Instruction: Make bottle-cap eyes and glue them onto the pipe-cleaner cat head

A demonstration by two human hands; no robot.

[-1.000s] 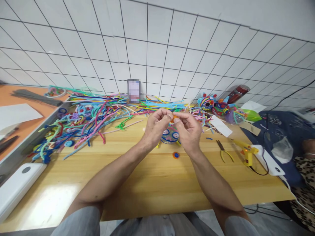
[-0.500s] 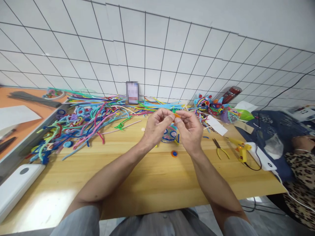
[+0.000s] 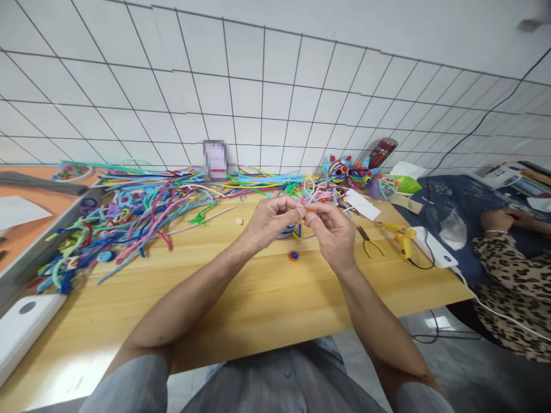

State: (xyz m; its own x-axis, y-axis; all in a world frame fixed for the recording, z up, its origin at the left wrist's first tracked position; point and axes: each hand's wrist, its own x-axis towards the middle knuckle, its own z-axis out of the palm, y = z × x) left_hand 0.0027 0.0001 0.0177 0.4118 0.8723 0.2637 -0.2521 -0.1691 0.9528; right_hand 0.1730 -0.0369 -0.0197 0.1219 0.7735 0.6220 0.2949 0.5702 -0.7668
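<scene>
Both hands meet above the middle of the wooden table [image 3: 241, 298]. My left hand [image 3: 273, 221] is closed, its thumb and fingers pinching a small orange piece [image 3: 309, 212]. My right hand [image 3: 333, 232] pinches the same orange piece from the other side. Beneath the hands, mostly hidden, lies a blue round item [image 3: 286, 232] with a yellow strip. A small orange disc with a blue centre [image 3: 294, 256] rests on the wood nearer to me.
Colourful fuzzy stems [image 3: 150, 209] pile up at the left and back. Pliers [image 3: 370, 244], a yellow glue gun [image 3: 402, 238] and a white power bank [image 3: 434, 249] lie right. Another person's hands [image 3: 499, 221] rest at far right. A phone [image 3: 215, 160] leans on the wall.
The view has turned a little to the right, so the table's items appear further left. Both hands keep their pinch on the orange piece.
</scene>
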